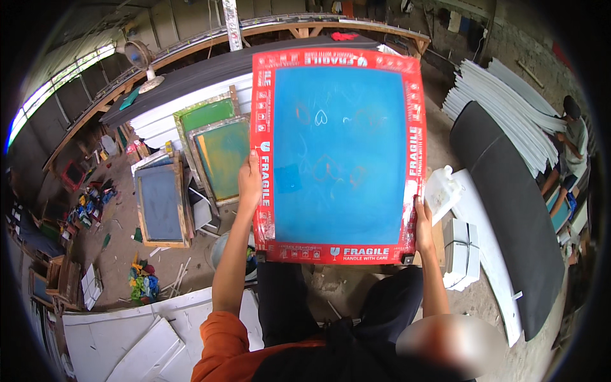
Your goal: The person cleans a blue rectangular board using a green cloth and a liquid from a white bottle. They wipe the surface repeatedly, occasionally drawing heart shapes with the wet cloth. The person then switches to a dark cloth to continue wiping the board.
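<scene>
A screen-printing frame with a blue mesh and a border of red and white tape is held upright in front of me. Faint outlines, one of them a small white heart shape, show on the mesh. My left hand grips its left edge at mid-height, thumb on the front. Lower down on the opposite edge, my right hand is closed on the frame; its fingers are mostly hidden behind it. A translucent white plastic jug stands just beyond my right hand.
Green-coated frames and a blue-grey frame lean at the left. A fan stands behind them. Tied white sheets, a long black sheet and stacked white sheets lie right. Another person works at far right.
</scene>
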